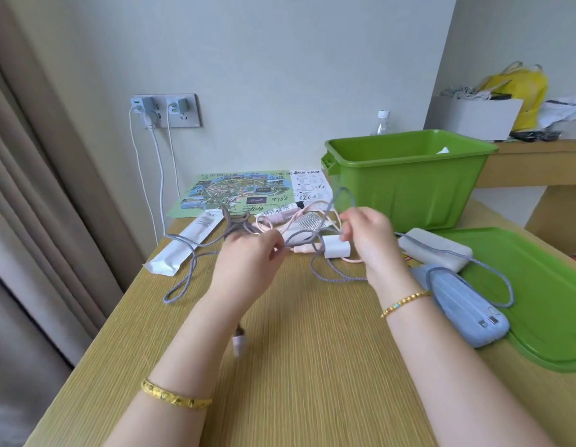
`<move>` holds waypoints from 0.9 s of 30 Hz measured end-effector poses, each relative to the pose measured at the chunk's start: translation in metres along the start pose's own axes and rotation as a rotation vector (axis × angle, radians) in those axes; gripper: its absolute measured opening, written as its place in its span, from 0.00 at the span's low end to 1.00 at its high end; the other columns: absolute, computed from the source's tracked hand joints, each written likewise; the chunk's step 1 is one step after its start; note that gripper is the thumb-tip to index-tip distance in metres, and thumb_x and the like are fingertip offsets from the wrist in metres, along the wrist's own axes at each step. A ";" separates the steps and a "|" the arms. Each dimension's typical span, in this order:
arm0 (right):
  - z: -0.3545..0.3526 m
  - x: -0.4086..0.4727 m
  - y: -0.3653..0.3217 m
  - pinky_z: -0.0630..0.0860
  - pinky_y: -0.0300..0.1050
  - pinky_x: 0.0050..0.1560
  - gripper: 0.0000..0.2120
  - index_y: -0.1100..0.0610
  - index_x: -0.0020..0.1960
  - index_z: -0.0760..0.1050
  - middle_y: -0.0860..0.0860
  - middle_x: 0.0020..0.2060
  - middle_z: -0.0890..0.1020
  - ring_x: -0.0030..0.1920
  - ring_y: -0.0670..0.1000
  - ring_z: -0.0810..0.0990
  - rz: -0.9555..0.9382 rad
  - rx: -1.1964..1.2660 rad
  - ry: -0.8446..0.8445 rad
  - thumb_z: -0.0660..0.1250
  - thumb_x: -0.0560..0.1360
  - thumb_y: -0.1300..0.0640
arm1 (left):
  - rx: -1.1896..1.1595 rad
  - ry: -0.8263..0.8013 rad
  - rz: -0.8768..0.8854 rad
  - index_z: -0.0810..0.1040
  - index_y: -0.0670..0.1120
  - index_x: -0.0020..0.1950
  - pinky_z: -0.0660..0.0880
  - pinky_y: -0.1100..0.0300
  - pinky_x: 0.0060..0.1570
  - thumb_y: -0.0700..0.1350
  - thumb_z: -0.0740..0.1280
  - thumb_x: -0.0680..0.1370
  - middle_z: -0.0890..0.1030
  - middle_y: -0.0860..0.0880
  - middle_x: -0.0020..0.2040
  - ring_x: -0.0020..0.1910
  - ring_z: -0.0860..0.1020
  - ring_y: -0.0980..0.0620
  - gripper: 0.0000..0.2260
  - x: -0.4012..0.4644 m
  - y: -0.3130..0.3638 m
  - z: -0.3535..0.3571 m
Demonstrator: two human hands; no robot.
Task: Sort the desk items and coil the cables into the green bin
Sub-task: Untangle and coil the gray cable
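A grey braided cable (190, 272) is pinched between the curled fingers of the left hand (248, 262) and the right hand (367, 233), both raised over the wooden surface (312, 350). Beyond the hands a printed map (235, 191) lies flat, with handwritten numbers "1260" and "6" legible on its white panel. Just behind the hands a pink cable (280, 225) and a white charger (336, 248) are tangled. The green bin (409, 185) stands beyond the right hand; its lid (538, 295), a blue power bank (463, 308) and a white one (434, 248) lie to that hand's right.

Soft even daylight — warped edges
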State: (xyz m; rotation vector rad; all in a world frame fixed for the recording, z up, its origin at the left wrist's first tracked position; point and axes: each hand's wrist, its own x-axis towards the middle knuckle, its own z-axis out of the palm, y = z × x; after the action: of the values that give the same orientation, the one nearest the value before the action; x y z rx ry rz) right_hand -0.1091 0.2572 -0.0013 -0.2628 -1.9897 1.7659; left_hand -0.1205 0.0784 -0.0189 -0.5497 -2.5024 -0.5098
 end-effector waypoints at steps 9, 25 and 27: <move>-0.008 0.001 -0.006 0.70 0.42 0.56 0.17 0.65 0.65 0.69 0.60 0.61 0.75 0.52 0.51 0.75 -0.026 0.045 0.165 0.52 0.78 0.66 | -0.853 -0.108 -0.293 0.80 0.47 0.41 0.75 0.56 0.36 0.48 0.65 0.77 0.66 0.55 0.19 0.18 0.66 0.57 0.08 0.007 -0.004 -0.007; 0.010 -0.029 -0.013 0.69 0.48 0.36 0.18 0.52 0.30 0.63 0.51 0.26 0.74 0.31 0.55 0.72 -0.564 -0.630 -0.376 0.59 0.78 0.54 | -1.635 0.084 -0.601 0.66 0.49 0.29 0.74 0.66 0.31 0.52 0.63 0.78 0.71 0.55 0.24 0.25 0.71 0.59 0.19 0.015 0.021 -0.005; 0.010 -0.030 -0.013 0.71 0.47 0.38 0.17 0.55 0.31 0.66 0.56 0.29 0.78 0.30 0.53 0.75 -0.520 -0.609 -0.405 0.59 0.78 0.54 | -1.652 0.112 -0.628 0.66 0.49 0.29 0.75 0.65 0.37 0.54 0.62 0.78 0.75 0.56 0.27 0.31 0.75 0.59 0.19 0.020 0.028 -0.007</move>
State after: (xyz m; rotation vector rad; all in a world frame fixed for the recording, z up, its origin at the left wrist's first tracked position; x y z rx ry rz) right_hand -0.0858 0.2333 0.0042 0.4283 -2.5453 0.9121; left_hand -0.1201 0.1047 0.0048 -0.1694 -1.5333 -2.7082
